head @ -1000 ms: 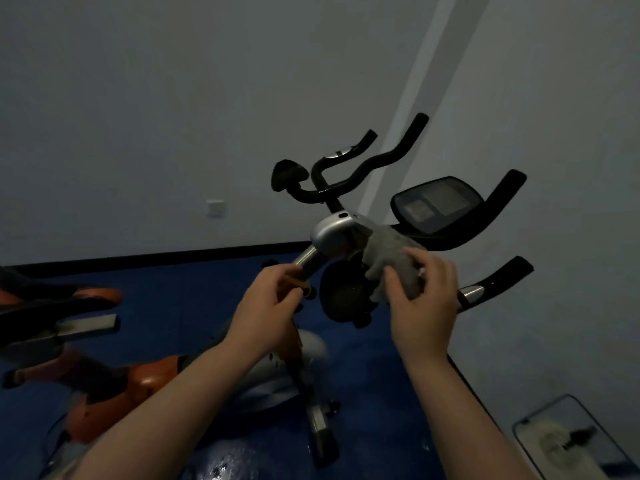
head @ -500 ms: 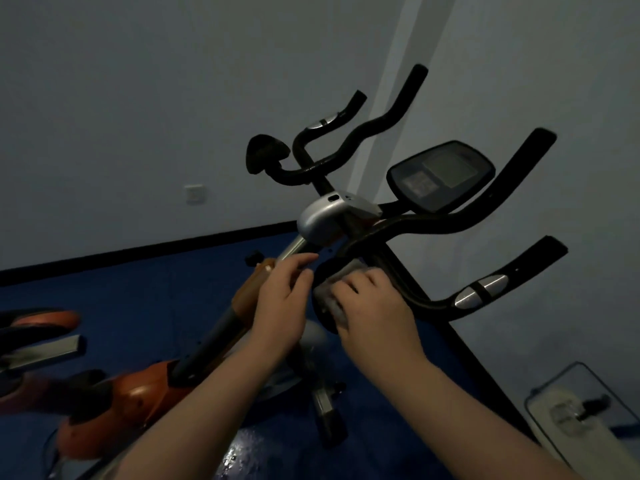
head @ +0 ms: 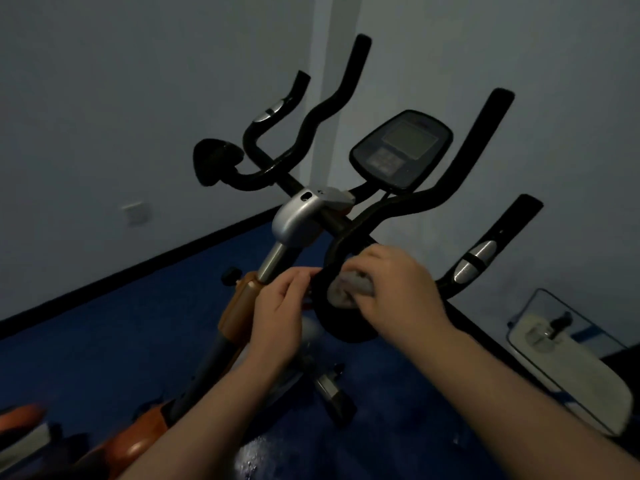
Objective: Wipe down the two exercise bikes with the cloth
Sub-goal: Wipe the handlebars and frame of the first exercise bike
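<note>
At the bike's handlebar, right hand clutching grey cloth, left hand fingers curled, seemingly empty.

Two bare forearms come up from the bottom edge, and no sleeve shows on either one as far down as the view reaches. The left hand wears no glove, no ring and no watch or band at the wrist. The right hand is just as bare, its wrist plain too. The nails look short, though the dim light blurs the fingertips. Nothing more of the person is in view.
</note>
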Action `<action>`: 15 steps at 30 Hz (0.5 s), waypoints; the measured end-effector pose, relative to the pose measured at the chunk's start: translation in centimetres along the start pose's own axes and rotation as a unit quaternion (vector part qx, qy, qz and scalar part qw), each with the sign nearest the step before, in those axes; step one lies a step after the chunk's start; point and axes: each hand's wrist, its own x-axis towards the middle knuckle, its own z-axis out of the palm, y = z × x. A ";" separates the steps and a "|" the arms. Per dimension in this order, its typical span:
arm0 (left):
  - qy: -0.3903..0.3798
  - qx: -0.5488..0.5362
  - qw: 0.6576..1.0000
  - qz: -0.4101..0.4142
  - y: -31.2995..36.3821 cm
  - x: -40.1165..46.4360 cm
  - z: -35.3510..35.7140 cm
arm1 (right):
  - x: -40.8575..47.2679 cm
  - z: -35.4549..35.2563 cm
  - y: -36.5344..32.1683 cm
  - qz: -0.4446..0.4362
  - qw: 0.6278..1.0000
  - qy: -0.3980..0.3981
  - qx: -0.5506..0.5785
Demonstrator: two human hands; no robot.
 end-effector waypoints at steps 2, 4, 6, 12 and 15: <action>-0.028 -0.003 1.000 -0.001 -0.2 0.2 -0.4 | -0.8 1.1 -2.2 0.048 0.998 0.029 -0.024; -0.050 0.000 0.999 -0.002 -0.3 0.5 -0.8 | -2.7 2.1 -3.8 0.011 0.999 0.009 -0.035; -0.070 0.006 0.998 -0.007 -0.4 1.0 -1.3 | -3.4 1.4 -3.3 -0.011 0.998 -0.053 -0.017; -0.089 0.016 0.996 0.022 -0.5 2.0 -1.3 | 1.3 -1.6 -1.1 0.078 0.977 0.134 0.147; -0.053 0.003 0.999 0.007 -1.1 2.4 -0.6 | 2.2 1.2 -2.1 0.102 0.987 0.039 0.118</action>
